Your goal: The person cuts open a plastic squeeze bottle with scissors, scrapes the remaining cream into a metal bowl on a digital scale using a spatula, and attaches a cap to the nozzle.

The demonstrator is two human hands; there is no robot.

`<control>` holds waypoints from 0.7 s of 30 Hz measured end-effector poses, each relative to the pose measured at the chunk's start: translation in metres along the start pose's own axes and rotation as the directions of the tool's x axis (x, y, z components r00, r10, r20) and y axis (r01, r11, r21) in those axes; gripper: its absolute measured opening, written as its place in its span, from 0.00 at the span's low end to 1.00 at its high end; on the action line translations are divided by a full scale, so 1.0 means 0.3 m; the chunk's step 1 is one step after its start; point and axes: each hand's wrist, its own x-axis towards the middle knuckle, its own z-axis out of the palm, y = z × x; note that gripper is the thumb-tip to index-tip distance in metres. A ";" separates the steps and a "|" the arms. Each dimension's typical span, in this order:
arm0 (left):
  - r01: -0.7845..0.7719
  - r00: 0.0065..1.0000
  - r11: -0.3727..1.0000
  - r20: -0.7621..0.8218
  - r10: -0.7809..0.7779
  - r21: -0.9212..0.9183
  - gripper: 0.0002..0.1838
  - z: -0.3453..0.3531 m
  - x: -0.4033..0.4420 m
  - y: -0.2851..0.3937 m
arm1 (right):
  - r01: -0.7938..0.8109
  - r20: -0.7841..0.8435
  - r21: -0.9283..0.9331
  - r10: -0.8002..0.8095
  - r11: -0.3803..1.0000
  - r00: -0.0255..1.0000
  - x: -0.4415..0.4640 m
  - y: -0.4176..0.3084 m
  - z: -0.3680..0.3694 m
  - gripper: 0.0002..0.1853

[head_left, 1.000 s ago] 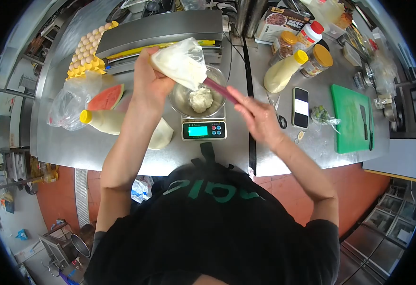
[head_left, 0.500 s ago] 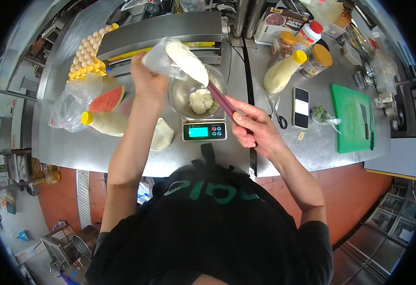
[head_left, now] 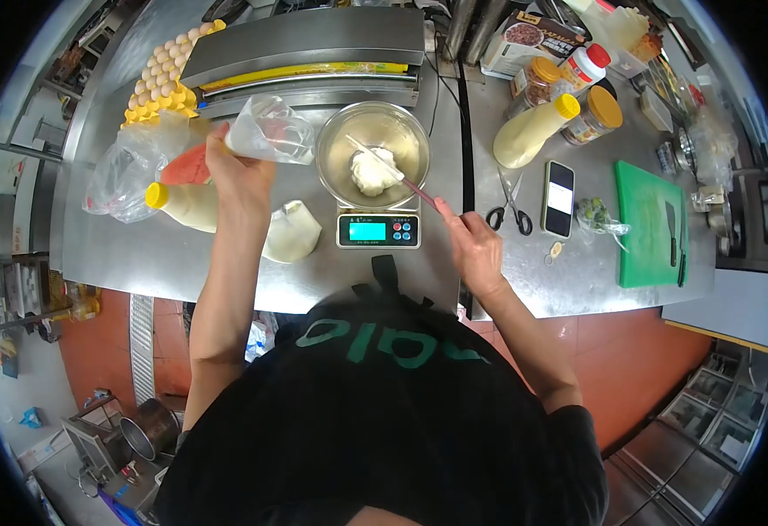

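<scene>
A steel mixing bowl stands on a digital kitchen scale with a lit screen. Inside the bowl lies a lump of thick white cream. My right hand grips the dark red handle of a spatula, whose pale blade reaches into the bowl against the cream. Left of the bowl, my left hand is closed around a clear plastic cup, tilted with its wide end toward the bowl. White residue shows at the cup's narrow end.
A yellow-capped bottle, watermelon piece and white pouch lie left. Behind are an egg tray and wrap dispenser. Scissors, a phone, another bottle and a green cutting board sit right.
The cream-covered spatula has moved from the cup's mouth down into the bowl, and the cream now sits there. My left hand has drawn the cup left, away from the bowl.
</scene>
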 end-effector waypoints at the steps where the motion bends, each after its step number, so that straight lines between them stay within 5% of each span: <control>1: 0.066 0.994 0.998 0.086 -0.064 -0.020 0.25 -0.020 0.005 -0.002 | -0.001 -0.015 0.014 0.002 1.000 1.000 0.000 -0.007 -0.006 0.31; 5: 0.118 0.985 0.993 0.124 -0.121 0.026 0.20 -0.047 0.018 -0.021 | -0.030 -0.125 0.088 0.041 0.996 0.991 0.018 -0.042 -0.026 0.31; 7: 0.153 0.982 0.976 0.083 -0.167 0.155 0.20 -0.044 0.028 -0.033 | -0.051 -0.021 -0.002 0.051 0.999 0.999 0.008 -0.037 -0.012 0.29; 11: 0.227 0.966 0.965 0.094 -0.240 0.134 0.24 -0.076 0.069 -0.043 | -0.131 0.047 0.074 0.128 0.989 0.991 0.016 -0.048 -0.036 0.25; 13: 0.195 0.981 0.972 -0.010 -0.195 0.130 0.34 -0.091 0.084 -0.059 | -0.323 0.055 0.464 0.337 0.825 0.940 0.048 -0.055 -0.068 0.22; 16: 0.218 0.974 0.963 0.019 -0.224 0.159 0.34 -0.108 0.102 -0.069 | -0.432 0.209 0.659 0.402 0.616 0.892 0.112 -0.096 -0.187 0.20; 21: 0.219 0.974 0.961 0.020 -0.226 0.169 0.33 -0.084 0.102 -0.087 | -0.179 0.082 0.593 0.162 0.785 0.983 0.183 -0.094 -0.272 0.18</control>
